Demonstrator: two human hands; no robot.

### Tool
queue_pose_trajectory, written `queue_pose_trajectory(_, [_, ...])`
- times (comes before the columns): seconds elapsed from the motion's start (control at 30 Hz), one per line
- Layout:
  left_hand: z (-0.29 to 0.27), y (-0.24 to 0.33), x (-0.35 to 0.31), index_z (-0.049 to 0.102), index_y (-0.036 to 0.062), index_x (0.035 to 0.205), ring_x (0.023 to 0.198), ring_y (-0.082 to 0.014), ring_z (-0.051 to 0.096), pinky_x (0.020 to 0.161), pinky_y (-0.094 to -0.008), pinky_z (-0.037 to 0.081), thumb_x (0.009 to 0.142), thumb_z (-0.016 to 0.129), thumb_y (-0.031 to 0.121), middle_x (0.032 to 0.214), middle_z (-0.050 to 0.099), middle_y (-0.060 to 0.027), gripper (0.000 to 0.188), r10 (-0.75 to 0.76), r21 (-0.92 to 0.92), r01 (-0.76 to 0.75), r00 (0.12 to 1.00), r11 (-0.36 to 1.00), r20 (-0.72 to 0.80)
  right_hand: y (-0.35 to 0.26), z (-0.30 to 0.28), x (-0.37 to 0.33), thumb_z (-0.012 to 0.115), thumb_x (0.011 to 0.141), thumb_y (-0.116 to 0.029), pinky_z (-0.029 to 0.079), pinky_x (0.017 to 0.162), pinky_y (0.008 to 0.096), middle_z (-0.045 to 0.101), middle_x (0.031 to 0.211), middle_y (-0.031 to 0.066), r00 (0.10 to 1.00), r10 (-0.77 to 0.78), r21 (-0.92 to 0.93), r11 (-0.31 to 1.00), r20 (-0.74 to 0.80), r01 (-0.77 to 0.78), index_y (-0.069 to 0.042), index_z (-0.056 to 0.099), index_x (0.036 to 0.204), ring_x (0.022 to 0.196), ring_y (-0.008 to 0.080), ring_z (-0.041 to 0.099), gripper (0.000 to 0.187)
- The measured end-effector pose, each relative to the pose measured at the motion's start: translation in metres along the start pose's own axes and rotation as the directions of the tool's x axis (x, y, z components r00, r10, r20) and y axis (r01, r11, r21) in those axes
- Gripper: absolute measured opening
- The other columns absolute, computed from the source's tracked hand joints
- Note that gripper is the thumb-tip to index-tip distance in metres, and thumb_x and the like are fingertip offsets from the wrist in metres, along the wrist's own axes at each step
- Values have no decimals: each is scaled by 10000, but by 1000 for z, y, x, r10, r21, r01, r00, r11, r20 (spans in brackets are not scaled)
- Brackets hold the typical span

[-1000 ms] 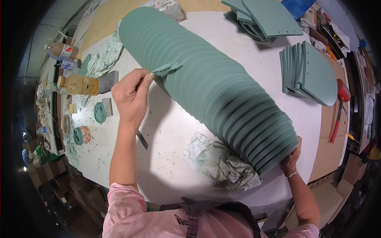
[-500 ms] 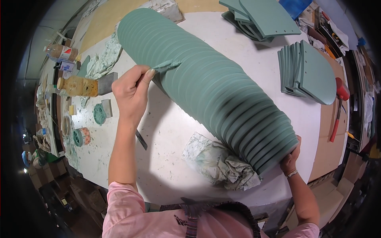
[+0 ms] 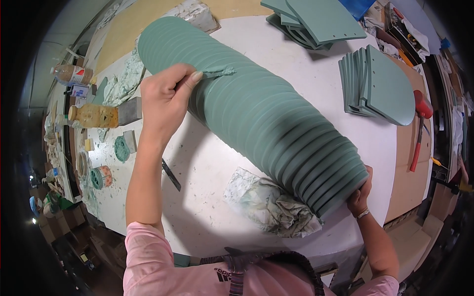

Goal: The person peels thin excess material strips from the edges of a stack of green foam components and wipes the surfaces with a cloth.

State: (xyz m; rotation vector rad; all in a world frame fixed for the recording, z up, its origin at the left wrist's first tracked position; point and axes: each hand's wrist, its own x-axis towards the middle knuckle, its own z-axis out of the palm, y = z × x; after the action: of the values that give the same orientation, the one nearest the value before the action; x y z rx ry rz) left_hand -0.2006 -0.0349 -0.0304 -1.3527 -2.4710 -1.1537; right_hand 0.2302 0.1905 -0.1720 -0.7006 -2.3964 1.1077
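Observation:
A long, green, ribbed roll (image 3: pixel 266 113), built of overlapping curved layers, lies slantwise across the white table. Over its far left part, my left hand (image 3: pixel 168 93) is shut in a pinch on a thin green strip (image 3: pixel 219 72), which looks like a twisted rag and touches the ribs. At the near right end, my right hand (image 3: pixel 359 195) is wrapped round the roll's edge, with some fingers hidden beneath. Below the roll's near part sits a crumpled, green-stained cloth (image 3: pixel 271 204).
Green curved plates stand in a stack (image 3: pixel 377 89) at right, and more plates (image 3: pixel 321 22) lie at the back. A red mallet (image 3: pixel 422 106) rests at the right edge. Along the left are a jar of yellowish liquid (image 3: pixel 94 116), a tub of green paste (image 3: pixel 101 176) and a dark flat blade (image 3: pixel 171 175).
My left hand has shifted slightly up and right along the roll with the green strip. My right hand keeps its grip on the near end. The whole view has moved a little.

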Motion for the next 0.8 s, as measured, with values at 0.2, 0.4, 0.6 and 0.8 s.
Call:
queue_pose_trajectory(0.2, [-4,3,3,627,-29,822,569,-76,394,526,-242,332,893,684,87,615,481,-7,147,-12,4,12,1000,1000,-9,-4,1,2,359,949,-645,392,975,414,495,1163,218,1000,-17,-1,1000,-15,17,82,505,1194,1099,340,509,781])
queue_pose_trajectory(0.4, [-1,-2,0,628,-27,819,570,-78,395,527,-242,335,900,681,93,611,478,-7,154,-10,-24,9,1000,1000,-26,-4,1,2,356,946,-652,399,967,417,500,1158,217,1000,-14,-19,1000,-15,14,79,505,1200,1090,342,519,788])
queue_pose_trajectory(0.6, [-5,-3,-6,627,-26,830,572,-77,405,533,-235,342,896,683,78,627,487,-6,135,4,-52,-5,999,999,-37,-2,0,1,349,911,-711,420,920,377,480,1132,184,1000,21,-40,999,-20,-22,92,458,1223,1056,291,527,868])
queue_pose_trajectory(0.8, [-4,-4,-5,626,-28,841,559,-88,409,522,-232,338,874,686,27,637,486,-31,87,88,83,-83,994,993,-62,0,0,0,355,914,-705,418,916,374,478,1126,178,1000,6,-58,998,-8,-7,92,456,1222,1049,286,525,860])
